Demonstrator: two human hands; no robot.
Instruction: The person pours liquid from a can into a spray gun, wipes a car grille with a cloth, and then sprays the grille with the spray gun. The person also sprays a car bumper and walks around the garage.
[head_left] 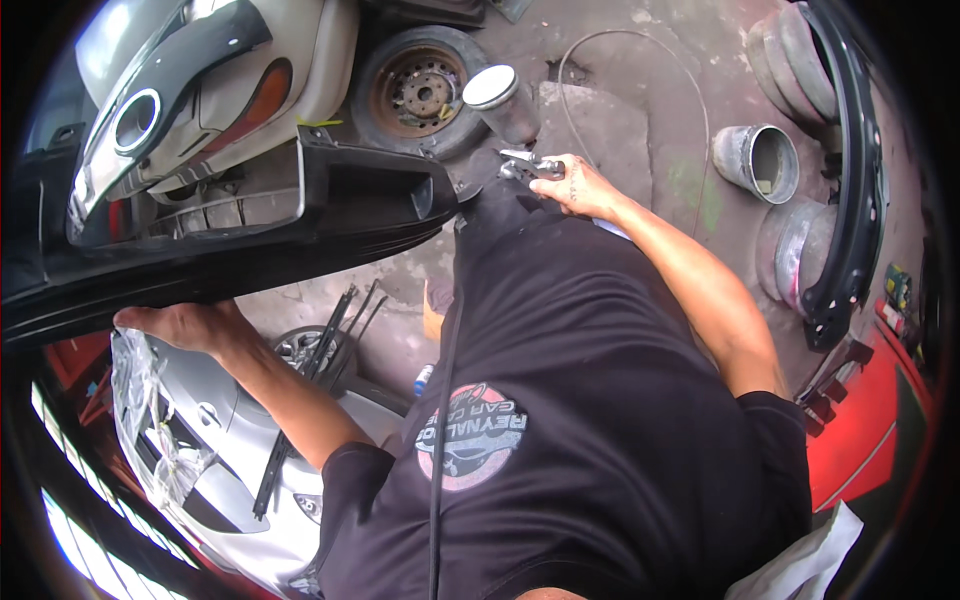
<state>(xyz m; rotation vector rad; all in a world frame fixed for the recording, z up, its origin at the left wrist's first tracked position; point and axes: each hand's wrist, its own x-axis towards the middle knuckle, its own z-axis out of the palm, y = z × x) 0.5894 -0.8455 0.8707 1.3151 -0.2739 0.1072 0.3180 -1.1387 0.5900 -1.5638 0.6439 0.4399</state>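
Head view, workshop floor, contents as counted. One black car bumper (250, 240), long, lying across the left of the picture at the person's front. One spray gun (525, 165), metal, with one cup (500, 100) mounted on top, white-lidded. One bare wheel (425, 90) with rusty steel rim, lying beyond the bumper. One hose (640, 45), thin, looping over the concrete. One grey bucket (757, 160) lying on its side to the right, mouth toward the camera. One further black bumper (855, 170), curved, standing along the right edge. One silver body panel (215, 470) at lower left, with plastic film (145, 400) on it and black strips (300, 400) lying across it.

Left hand (185, 325): arm stretched out to the left, palm down, fingers laid flat and spread along the lower edge of the black car bumper, resting against it rather than wrapped round it.

Right hand (580, 185): arm stretched forward, elbow slightly bent, fingers curled tight about the grip of the spray gun, which sits just beyond the bumper's right end, nozzle toward it.
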